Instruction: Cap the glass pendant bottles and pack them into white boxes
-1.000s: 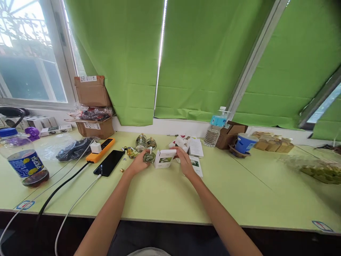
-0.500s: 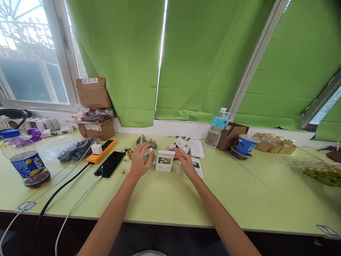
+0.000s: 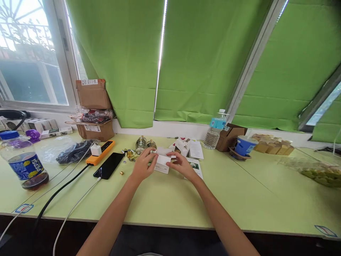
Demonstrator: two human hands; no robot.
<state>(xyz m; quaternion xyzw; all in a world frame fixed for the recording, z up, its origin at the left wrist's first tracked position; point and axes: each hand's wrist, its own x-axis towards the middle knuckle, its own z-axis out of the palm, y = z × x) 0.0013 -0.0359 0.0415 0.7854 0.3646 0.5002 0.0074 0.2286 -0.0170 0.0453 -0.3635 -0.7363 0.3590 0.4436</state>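
Observation:
A small white carton box (image 3: 162,167) stands on the table between my hands, tipped slightly, with its top flap raised at the back. My left hand (image 3: 144,166) is closed on the box's left edge, thumb in front and fingers behind. From the other side my right hand (image 3: 182,166) pinches the box's upper right edge by the flap. Behind my left hand are two ornate glass jars (image 3: 141,143) with lids. Small gold and silver caps (image 3: 129,153) lie left of them. To the right, flat white cartons with a plant picture (image 3: 196,166) lie by my right hand.
At left are a black phone (image 3: 108,166) on a white cable, an orange power strip (image 3: 102,153) and a Pepsi bottle (image 3: 28,167). A water bottle (image 3: 213,133), a brown box (image 3: 226,138) and a blue cup (image 3: 243,146) stand at back right. One gold cap (image 3: 122,173) lies alone.
The box has tilted and its picture face is now mostly covered. My left hand has moved right onto its edge. My right hand has shifted slightly lower along the box's right side.

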